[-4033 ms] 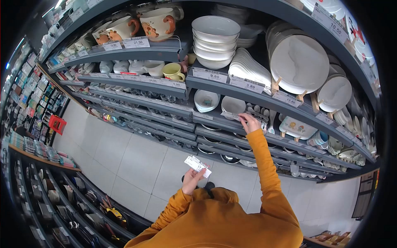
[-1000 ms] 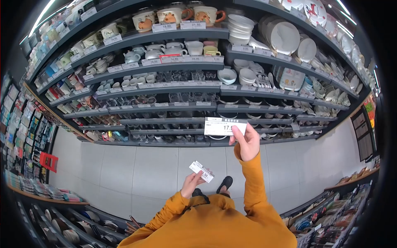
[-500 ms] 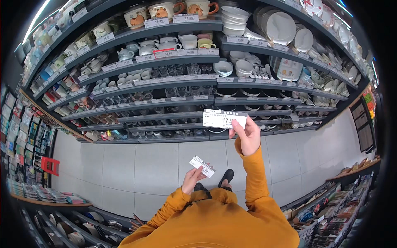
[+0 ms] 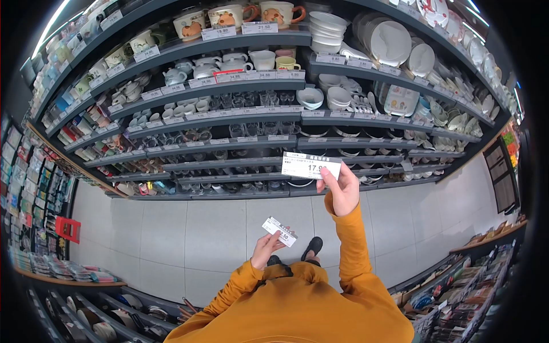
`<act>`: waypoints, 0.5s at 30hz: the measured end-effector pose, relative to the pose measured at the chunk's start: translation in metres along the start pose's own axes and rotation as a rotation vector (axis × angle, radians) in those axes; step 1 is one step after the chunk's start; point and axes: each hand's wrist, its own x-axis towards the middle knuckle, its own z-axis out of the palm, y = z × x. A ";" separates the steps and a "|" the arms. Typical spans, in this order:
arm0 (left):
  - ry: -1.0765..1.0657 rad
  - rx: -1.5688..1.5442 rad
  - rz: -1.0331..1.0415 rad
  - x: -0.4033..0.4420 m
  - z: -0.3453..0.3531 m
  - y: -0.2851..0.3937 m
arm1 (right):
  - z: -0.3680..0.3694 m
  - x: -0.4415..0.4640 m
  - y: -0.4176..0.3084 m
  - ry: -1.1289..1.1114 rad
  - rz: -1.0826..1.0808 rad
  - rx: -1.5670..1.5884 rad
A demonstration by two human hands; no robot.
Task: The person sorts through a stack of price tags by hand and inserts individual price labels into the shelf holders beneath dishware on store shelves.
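Observation:
My right hand is raised before the lower shelves, its thumb and fingers pinching a white price tag. The printed number begins "17.9", and the thumb covers the rest. Lower down, near my body, my left hand pinches a second price tag, which tilts down to the right. On that one the figures "2.50" can be read, with the thumb over part of the print. Both tags are apart from the shelf edges.
Tiered shelves of crockery curve ahead, with animal mugs, white plates, bowls and teapots. A red basket-like item hangs at left. Pans stand behind left. My shoe rests on the tiled floor.
Both hands keep their tags in almost the same places. The right tag has tilted slightly, and the view has shifted a little.

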 end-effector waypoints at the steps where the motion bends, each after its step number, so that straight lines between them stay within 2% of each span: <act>1: 0.002 -0.007 0.005 0.002 -0.003 -0.003 | 0.001 0.001 0.000 0.004 0.000 -0.009; 15: 0.086 -0.091 -0.021 -0.008 -0.028 0.023 | 0.037 0.017 0.051 -0.095 0.068 0.012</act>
